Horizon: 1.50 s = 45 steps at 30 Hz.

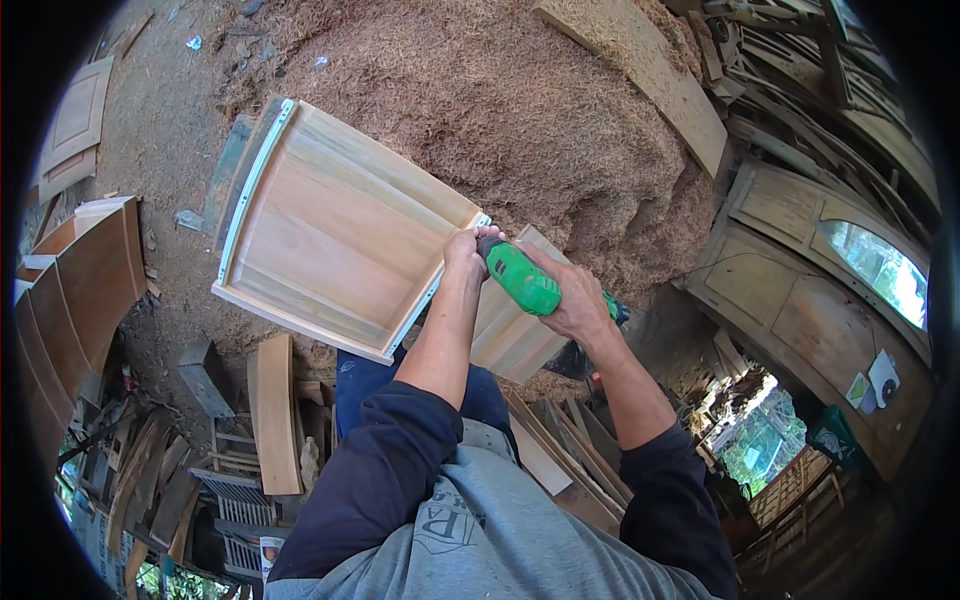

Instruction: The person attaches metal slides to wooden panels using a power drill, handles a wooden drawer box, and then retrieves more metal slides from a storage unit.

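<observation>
Green and black, a handheld power drill (525,280) sat in the right hand (577,302), fingers wrapped around it. The left hand (466,250) curled beside its nose, its hold unclear, near a white metal rail (411,318) edging a shallow, pale wooden drawer (340,230).

Shows a shallow, pale wooden drawer-like box (345,215) set slantwise left of centre, with inside facing up. Displays streaked grain across a bare inner panel and carries pale metal rails along opposite sides: a left rail (248,188) and a right rail (416,309). Near the right rail's upper end, shows a green-bodied power drill (525,277), dark at the nose, aimed up and leftward. Cannot tell whether touching the rail.
</observation>
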### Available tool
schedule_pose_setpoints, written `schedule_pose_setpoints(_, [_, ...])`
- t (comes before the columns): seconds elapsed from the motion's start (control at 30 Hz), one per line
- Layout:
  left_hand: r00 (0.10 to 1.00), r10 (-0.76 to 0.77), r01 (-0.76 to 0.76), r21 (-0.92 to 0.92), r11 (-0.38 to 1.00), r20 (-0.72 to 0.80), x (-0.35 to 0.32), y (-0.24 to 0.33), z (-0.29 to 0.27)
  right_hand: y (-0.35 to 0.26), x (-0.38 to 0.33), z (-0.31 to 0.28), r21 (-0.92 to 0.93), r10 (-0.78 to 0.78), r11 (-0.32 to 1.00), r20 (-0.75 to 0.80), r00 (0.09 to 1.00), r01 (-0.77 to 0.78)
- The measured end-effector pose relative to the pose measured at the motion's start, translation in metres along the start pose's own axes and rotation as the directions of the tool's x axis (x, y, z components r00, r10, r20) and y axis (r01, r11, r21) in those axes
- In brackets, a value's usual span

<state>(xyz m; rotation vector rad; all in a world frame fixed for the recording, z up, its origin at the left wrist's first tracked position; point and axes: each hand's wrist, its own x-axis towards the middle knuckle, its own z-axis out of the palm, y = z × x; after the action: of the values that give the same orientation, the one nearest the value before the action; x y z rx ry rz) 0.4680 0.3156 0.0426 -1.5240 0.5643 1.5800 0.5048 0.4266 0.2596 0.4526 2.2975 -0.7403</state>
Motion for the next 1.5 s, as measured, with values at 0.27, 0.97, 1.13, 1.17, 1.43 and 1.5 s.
schedule_pose_setpoints(0.27, [0.999, -0.026, 0.026, 0.026, 0.999, -0.019, 0.007, 0.002, -0.003, -0.003, 0.006, -0.005, -0.105, -0.126, 0.986, 0.02, 0.992, 0.128])
schedule_pose_setpoints(0.97, [1.0, 0.012, -0.012, 0.012, 1.0, -0.013, -0.005, 0.001, 0.001, -0.003, 0.023, -0.016, -0.292, -0.123, 0.941, 0.176, 0.977, 0.171])
schedule_pose_setpoints(1.13, [0.999, -0.027, 0.027, 0.009, 1.0, 0.02, 0.0, 0.007, -0.005, -0.012, 0.029, -0.022, -0.304, -0.163, 0.928, 0.186, 0.969, 0.215])
schedule_pose_setpoints(1.17, [0.999, -0.023, 0.023, 0.001, 1.0, 0.024, -0.001, 0.008, -0.006, -0.015, 0.03, -0.023, -0.326, -0.164, 0.918, 0.204, 0.965, 0.225])
schedule_pose_setpoints(1.43, [0.97, -0.019, 0.047, -0.109, 0.993, 0.244, -0.072, -0.013, -0.004, -0.005, 0.029, -0.018, -0.316, -0.194, 0.917, 0.175, 0.965, 0.241])
schedule_pose_setpoints(1.5, [0.963, 0.073, -0.032, -0.158, 0.987, 0.259, -0.085, -0.017, -0.007, -0.008, 0.028, -0.015, -0.31, -0.205, 0.916, 0.187, 0.961, 0.256])
